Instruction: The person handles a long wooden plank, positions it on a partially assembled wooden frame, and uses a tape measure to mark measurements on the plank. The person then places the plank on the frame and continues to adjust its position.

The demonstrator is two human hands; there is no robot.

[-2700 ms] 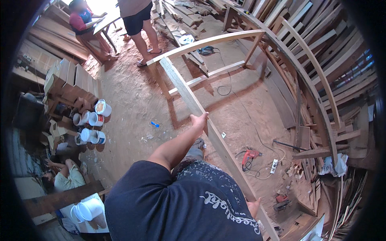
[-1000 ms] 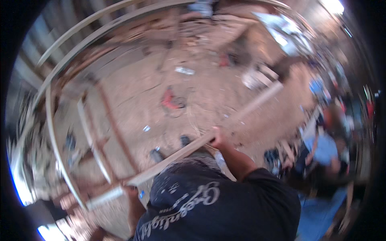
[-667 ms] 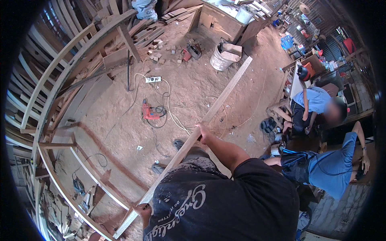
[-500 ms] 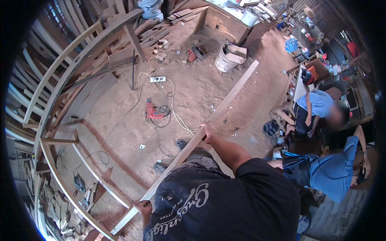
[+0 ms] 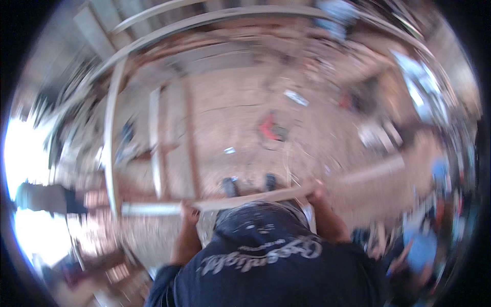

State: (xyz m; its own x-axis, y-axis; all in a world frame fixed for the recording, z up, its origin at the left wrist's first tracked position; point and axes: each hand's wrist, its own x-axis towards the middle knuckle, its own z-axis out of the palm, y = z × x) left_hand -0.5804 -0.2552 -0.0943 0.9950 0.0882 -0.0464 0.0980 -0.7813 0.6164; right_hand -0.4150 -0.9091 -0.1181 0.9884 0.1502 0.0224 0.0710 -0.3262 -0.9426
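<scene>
A long, pale wooden board (image 5: 255, 198) stretches across the front of my body, its right end rising slightly. My left hand (image 5: 190, 213) is closed around it toward the left end. Farther along, my right hand (image 5: 317, 193) grips the same board, its fingers blurred by motion. Near the board's left end stands a wooden frame (image 5: 110, 138) with long pale rails; whether the two touch I cannot tell.
On the sandy floor ahead lie a red power drill (image 5: 268, 127) and a white power strip (image 5: 296, 97) with cords. A whitish bucket (image 5: 372, 135) stands right. A person in blue (image 5: 420, 248) is low at the right. Stacked timber lines the far side.
My view has swung leftward and blurred. The board, slanting before, now lies nearly level across me. Both hands have kept hold of it.
</scene>
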